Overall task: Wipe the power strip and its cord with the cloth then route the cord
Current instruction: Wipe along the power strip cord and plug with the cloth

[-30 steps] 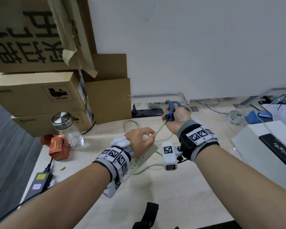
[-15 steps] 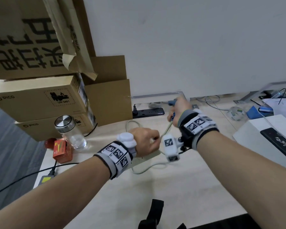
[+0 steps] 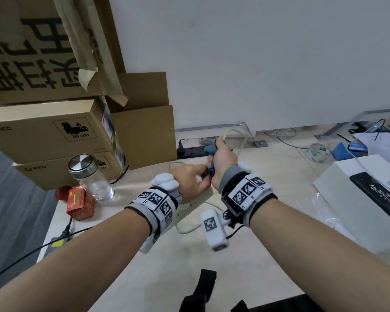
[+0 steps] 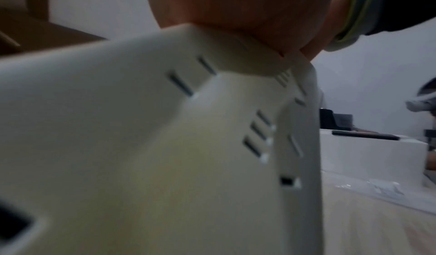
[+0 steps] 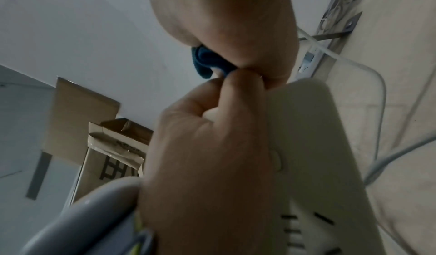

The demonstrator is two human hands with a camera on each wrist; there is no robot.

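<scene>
The white power strip (image 3: 202,195) lies on the pale table, its slotted face filling the left wrist view (image 4: 141,147). My left hand (image 3: 190,180) pinches the white cord (image 3: 234,133) right where it leaves the strip's end; the right wrist view shows those curled fingers (image 5: 226,91) on it. My right hand (image 3: 223,159) sits directly against the left one, fist closed around the blue cloth (image 3: 210,149), which is wrapped round the cord. A tuft of the cloth (image 5: 202,59) pokes out below the fist. Beyond the fist the cord arches up and falls to the right (image 5: 377,84).
Stacked cardboard boxes (image 3: 43,136) stand at the left, with a metal-lidded glass jar (image 3: 90,179) and a red box (image 3: 79,203) before them. A black power strip (image 3: 191,152) lies along the wall. A white box (image 3: 347,199) carrying a black phone sits at the right.
My right hand has slid the cloth back along the cord, from the far end of a taut stretch to right beside my left hand. The left hand keeps its hold.
</scene>
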